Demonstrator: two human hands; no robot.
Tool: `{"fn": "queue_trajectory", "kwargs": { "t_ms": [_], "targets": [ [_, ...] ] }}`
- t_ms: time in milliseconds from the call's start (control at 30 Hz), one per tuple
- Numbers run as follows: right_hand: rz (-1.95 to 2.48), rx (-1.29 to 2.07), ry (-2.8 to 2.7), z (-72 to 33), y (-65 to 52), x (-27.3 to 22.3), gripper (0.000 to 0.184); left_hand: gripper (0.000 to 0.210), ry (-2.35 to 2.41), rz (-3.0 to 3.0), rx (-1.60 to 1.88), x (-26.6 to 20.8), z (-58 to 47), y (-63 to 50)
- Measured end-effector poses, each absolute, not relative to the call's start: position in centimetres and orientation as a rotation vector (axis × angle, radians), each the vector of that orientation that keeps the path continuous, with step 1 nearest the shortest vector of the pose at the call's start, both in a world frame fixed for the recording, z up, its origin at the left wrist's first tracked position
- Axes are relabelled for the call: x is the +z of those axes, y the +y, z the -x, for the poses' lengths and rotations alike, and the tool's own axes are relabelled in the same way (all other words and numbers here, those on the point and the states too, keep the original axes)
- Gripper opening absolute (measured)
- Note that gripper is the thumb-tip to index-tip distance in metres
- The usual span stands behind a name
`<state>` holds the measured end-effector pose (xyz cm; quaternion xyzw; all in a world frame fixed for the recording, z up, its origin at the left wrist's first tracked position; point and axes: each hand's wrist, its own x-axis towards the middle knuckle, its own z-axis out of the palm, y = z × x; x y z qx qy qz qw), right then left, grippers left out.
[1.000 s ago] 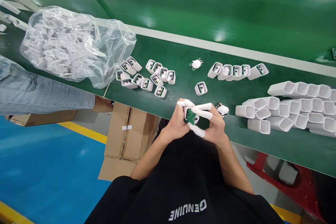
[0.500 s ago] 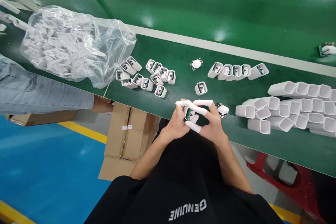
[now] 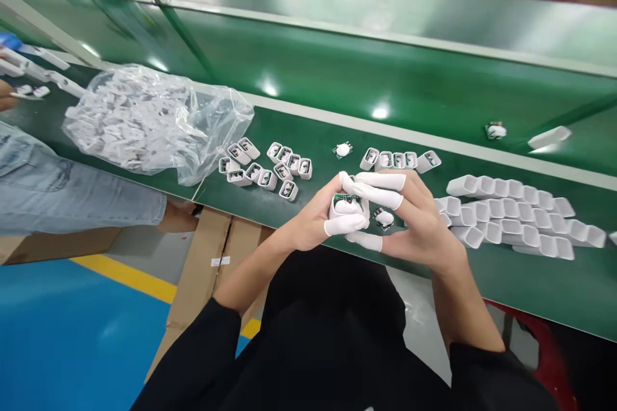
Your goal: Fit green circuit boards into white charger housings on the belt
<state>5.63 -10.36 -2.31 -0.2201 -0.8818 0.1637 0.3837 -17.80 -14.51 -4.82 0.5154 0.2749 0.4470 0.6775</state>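
Between my hands, above the front edge of the green bench, is a white plastic housing [image 3: 348, 207] with a green circuit board and a white lump showing in its open end. My left hand [image 3: 315, 218] grips it from the left, thumb along the near side. My right hand [image 3: 417, 221] holds it from the right, fingers over the far side and thumb below. White finger cots cover several fingertips. A loose circuit board with a white lump [image 3: 384, 218] lies beside the right fingers. Another loose board [image 3: 343, 150] lies farther back.
Filled housings [image 3: 267, 178] stand in a group at left, and a row of filled ones [image 3: 398, 160] stands behind my hands. Several hollow housings [image 3: 511, 209] lie at right. A clear bag of white parts [image 3: 144, 122] sits at left, near another person's leg [image 3: 87, 186]. Cardboard boxes [image 3: 193, 282] stand below.
My view has tilted up, bringing the bench's far side into sight. The held housing has turned so its white lump shows more. My right fingers have come over its far edge.
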Motion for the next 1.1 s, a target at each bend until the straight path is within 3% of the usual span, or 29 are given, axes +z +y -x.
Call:
{"fn": "queue_trajectory", "kwargs": {
  "t_ms": [133,300,400,600,767,900,1100],
  "targets": [
    [0.478,0.204,-2.228,-5.1,-9.2,0.6,0.079,0.044,0.553,-1.263,1.093,-2.1,17.4,-13.0],
    [0.475,0.145,-2.127,-4.6,-9.9,-0.4,0.079,0.062,0.618,-1.538,1.376,-2.8,18.2,-14.2],
    [0.503,0.380,-2.105,-4.6,-10.3,-1.4,0.073,0.070,0.694,-1.710,1.380,-3.8,19.4,-15.7],
    [0.592,0.950,-2.038,-3.9,-11.7,-3.6,0.035,0.064,0.812,-1.450,1.504,-7.1,19.3,-18.5],
    [0.755,1.026,-1.930,-3.3,-13.5,-6.4,0.045,0.057,0.941,-1.036,1.679,-9.2,17.0,-20.2],
    [0.777,1.097,-1.918,-3.4,-14.2,-7.5,0.039,0.054,0.956,-0.860,1.672,-9.6,16.3,-21.1],
    [0.724,1.182,-1.802,-3.0,-14.1,-7.8,0.036,0.067,0.900,-0.817,1.602,-10.1,16.3,-21.6]
  ]
}}
